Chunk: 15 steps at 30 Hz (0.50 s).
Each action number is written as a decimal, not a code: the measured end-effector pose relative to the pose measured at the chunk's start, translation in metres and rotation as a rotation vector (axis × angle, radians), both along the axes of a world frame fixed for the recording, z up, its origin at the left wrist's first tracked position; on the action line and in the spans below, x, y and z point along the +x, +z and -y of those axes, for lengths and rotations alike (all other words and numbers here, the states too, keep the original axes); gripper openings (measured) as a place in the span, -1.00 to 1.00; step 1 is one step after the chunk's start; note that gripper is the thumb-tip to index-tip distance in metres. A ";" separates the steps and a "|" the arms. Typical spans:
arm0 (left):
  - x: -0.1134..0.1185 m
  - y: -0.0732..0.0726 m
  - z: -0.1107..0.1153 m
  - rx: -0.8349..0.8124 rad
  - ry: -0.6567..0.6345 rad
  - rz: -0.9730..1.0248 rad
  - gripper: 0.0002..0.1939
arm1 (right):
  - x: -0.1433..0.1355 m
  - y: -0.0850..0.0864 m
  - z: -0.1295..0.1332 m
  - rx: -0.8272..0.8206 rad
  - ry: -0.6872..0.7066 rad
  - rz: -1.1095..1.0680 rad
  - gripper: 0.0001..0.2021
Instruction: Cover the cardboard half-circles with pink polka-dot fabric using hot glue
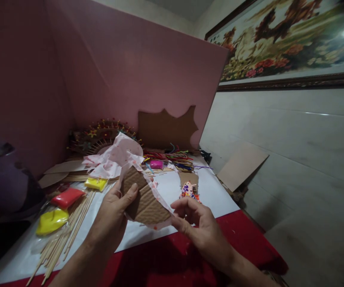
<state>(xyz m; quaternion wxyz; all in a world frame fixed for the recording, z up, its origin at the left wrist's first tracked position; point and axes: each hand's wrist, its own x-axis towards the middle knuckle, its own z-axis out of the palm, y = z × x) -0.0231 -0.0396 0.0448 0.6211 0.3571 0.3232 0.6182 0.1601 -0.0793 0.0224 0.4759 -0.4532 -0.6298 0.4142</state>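
Note:
A cut piece of corrugated cardboard (146,203) is held up over the table's front, its brown face toward me. Thin white fabric with pinkish-red spots (160,199) wraps its edges from behind. My left hand (120,205) grips the piece on its left side, thumb pressed on the brown face. At the right tip, my right hand (194,223) pinches the fabric edge between thumb and fingers. Behind it, a small patterned piece (187,189) with purple and orange shapes lies by another cardboard scrap (192,179).
Bamboo sticks (73,223) and bags of yellow clay (51,221) and red clay (68,197) lie left. Crumpled spotted fabric (112,159), scissors (184,165) and colourful pipe cleaners (166,155) sit behind. A cut cardboard sheet (166,129) leans on the pink partition (136,59).

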 end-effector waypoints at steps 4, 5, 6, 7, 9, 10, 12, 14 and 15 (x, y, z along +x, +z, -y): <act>0.000 0.001 0.000 -0.018 0.009 -0.001 -0.60 | -0.001 -0.003 0.006 0.104 -0.093 0.167 -0.76; 0.000 0.001 -0.001 -0.023 0.003 -0.001 -0.61 | -0.001 -0.004 0.005 0.109 -0.101 0.161 -0.74; 0.000 0.000 -0.001 -0.028 -0.006 -0.002 -0.61 | -0.002 -0.005 0.004 0.100 -0.107 0.135 -0.72; 0.000 0.000 -0.001 -0.031 -0.019 -0.004 -0.61 | -0.002 -0.005 0.002 0.083 -0.109 0.099 -0.70; 0.000 -0.001 -0.001 -0.031 -0.051 -0.008 -0.62 | -0.001 -0.006 0.000 0.041 -0.090 0.031 -0.68; 0.000 -0.002 -0.002 -0.032 -0.068 -0.013 -0.63 | -0.001 -0.005 -0.001 0.026 -0.075 0.010 -0.68; 0.000 -0.002 -0.002 -0.043 -0.096 -0.025 -0.64 | 0.000 -0.003 0.000 0.033 -0.055 0.020 -0.72; 0.000 -0.002 -0.002 -0.056 -0.105 -0.030 -0.64 | -0.001 0.001 0.002 0.091 -0.069 0.105 -0.76; 0.000 -0.002 -0.002 -0.064 -0.105 -0.030 -0.63 | -0.001 0.002 0.004 0.128 -0.091 0.161 -0.79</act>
